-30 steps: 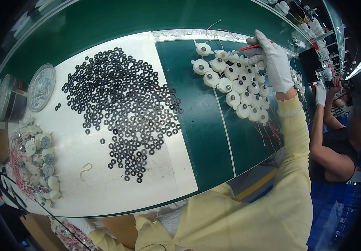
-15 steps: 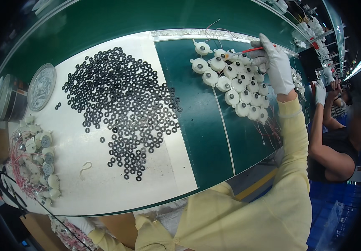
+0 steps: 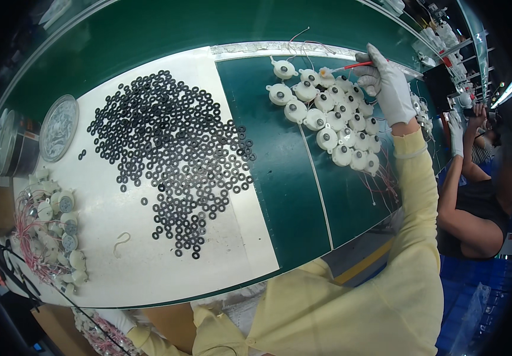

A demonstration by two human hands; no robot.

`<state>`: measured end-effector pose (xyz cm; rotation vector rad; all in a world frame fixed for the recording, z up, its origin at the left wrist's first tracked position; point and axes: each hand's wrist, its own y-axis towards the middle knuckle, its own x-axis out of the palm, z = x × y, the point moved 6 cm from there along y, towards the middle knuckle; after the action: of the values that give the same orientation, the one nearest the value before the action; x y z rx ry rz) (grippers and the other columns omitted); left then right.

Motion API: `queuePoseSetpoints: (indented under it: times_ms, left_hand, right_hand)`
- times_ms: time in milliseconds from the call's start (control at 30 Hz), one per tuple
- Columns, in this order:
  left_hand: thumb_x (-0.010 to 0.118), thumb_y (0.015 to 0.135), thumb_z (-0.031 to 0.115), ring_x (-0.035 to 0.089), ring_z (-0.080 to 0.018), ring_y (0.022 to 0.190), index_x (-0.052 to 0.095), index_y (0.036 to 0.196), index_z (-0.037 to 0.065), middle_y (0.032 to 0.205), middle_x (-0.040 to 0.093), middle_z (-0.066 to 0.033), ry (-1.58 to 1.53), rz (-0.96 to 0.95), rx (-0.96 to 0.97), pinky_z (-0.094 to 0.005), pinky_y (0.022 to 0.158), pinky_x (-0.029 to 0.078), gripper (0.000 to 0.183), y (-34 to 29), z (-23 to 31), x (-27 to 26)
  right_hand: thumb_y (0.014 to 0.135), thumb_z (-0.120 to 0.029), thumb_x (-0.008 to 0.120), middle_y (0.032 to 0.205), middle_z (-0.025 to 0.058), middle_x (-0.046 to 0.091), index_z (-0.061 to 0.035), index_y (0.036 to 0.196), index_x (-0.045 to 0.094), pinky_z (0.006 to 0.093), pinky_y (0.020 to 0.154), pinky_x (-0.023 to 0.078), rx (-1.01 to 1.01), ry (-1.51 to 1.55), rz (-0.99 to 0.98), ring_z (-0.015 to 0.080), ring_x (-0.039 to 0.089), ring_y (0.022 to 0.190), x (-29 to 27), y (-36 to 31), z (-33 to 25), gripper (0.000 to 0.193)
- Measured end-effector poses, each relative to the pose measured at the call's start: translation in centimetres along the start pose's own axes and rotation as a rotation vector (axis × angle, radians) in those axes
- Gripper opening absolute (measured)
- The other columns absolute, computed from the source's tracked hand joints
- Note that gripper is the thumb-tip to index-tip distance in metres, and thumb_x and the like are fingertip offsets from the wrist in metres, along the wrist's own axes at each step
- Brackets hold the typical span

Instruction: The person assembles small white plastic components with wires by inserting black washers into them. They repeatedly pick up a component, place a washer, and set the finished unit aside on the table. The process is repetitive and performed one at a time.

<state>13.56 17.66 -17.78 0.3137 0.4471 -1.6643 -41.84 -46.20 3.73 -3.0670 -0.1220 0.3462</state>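
Note:
My right hand [image 3: 386,86], in a white glove, is closed around a thin paintbrush [image 3: 351,66] with a red handle. The brush's orange-tan tip rests at or just over one of the white round buzzer-like parts [image 3: 326,137] grouped on the green mat. Many of these parts have two small ears and a black centre. Pink wires trail from the group's near right side. Below the table's front edge at lower left, my gloved left hand [image 3: 116,320] is beside a pile of pink-wired parts [image 3: 99,336]. Its fingers are not clearly visible.
Many black rings [image 3: 167,124] lie spread over the white sheet [image 3: 256,231]. More wired white parts [image 3: 48,219] are heaped at left, near a round clear lid [image 3: 59,127] and a tub [image 3: 18,142]. Another person [image 3: 472,207] works at the right.
The brush tip has shifted slightly up from one white part toward the neighbouring one, with my right hand moving a little. My left hand looks unchanged.

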Motion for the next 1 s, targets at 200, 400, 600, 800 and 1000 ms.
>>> queuePoseSetpoints:
  times_ms: [200,400,600,800,1000]
  left_hand:
    - [0.043,0.113,0.031,0.057,-0.0262,0.125,0.040,0.151,-0.004,0.145,0.054,-0.0166,0.013,-0.003,-0.005,-0.0340,0.105,0.050,0.052,0.1,0.0,0.0]
    - [0.043,0.113,0.031,0.057,-0.0263,0.125,0.040,0.151,-0.004,0.145,0.055,-0.0167,0.021,-0.001,-0.008,-0.0339,0.105,0.050,0.052,0.0,-0.2,-0.2]
    - [0.042,0.113,0.031,0.057,-0.0263,0.125,0.040,0.151,-0.004,0.145,0.055,-0.0168,0.035,-0.008,-0.005,-0.0339,0.106,0.050,0.052,0.2,-0.2,0.0]
    - [0.042,0.113,0.031,0.057,-0.0264,0.125,0.040,0.150,-0.005,0.145,0.055,-0.0168,0.040,-0.007,-0.006,-0.0338,0.106,0.050,0.052,0.2,-0.1,0.0]
    - [0.042,0.113,0.031,0.057,-0.0264,0.125,0.041,0.150,-0.005,0.145,0.055,-0.0169,0.054,-0.016,-0.001,-0.0338,0.106,0.049,0.052,0.1,-0.2,0.1]
  right_hand:
    - [0.103,-0.046,0.063,0.089,0.0087,0.076,-0.0028,0.112,0.072,0.0171,0.048,0.041,-0.005,-0.059,0.017,0.0087,0.068,0.064,0.0,-0.2,0.0,0.046]
    - [0.102,-0.046,0.063,0.090,0.0091,0.076,-0.0027,0.112,0.073,0.0171,0.047,0.041,-0.011,-0.085,0.025,0.0085,0.068,0.064,-0.5,-0.3,-0.2,0.045]
    - [0.103,-0.046,0.063,0.087,0.0092,0.075,-0.0020,0.113,0.072,0.0169,0.047,0.041,-0.036,-0.090,0.094,0.0087,0.068,0.064,-2.0,-0.7,-0.9,0.046]
    - [0.103,-0.047,0.063,0.085,0.0087,0.074,-0.0017,0.114,0.072,0.0165,0.046,0.040,-0.056,-0.064,0.114,0.0088,0.067,0.063,-3.7,-0.4,-1.0,0.047]
    - [0.103,-0.048,0.062,0.089,0.0095,0.076,-0.0007,0.114,0.073,0.0171,0.048,0.040,-0.049,-0.106,0.088,0.0087,0.068,0.064,-1.5,-0.8,-1.8,0.050]
